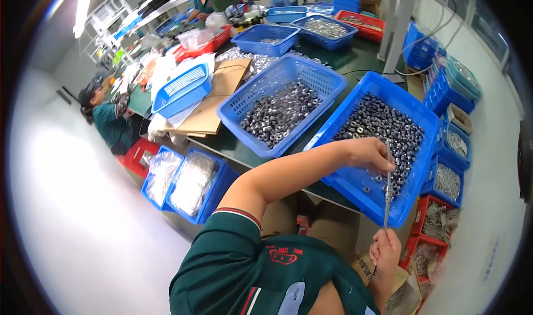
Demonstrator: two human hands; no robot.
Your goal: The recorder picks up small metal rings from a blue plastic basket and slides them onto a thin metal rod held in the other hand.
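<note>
My left hand [369, 154] reaches across over a blue tray [347, 176], its thumb and fingers pinched at the upper part of a thin metal rod [387, 212]. Lower down, my right hand [385, 248] is closed in a fist around the rod's other end. The rod stands nearly upright in the picture, in front of the tray's near right corner. A few shiny metal rings [388, 193] appear to sit on it between my hands. Many small dark metal rings [383, 120] lie heaped in the tray.
Left of the tray, a blue perforated basket [233, 112] holds similar rings. Cardboard [225, 93] and a small blue basket [183, 90] lie farther left. Blue bins [208, 204] stand below the table's edge. Stacked bins [447, 184] line the right side. A person [108, 118] sits at far left.
</note>
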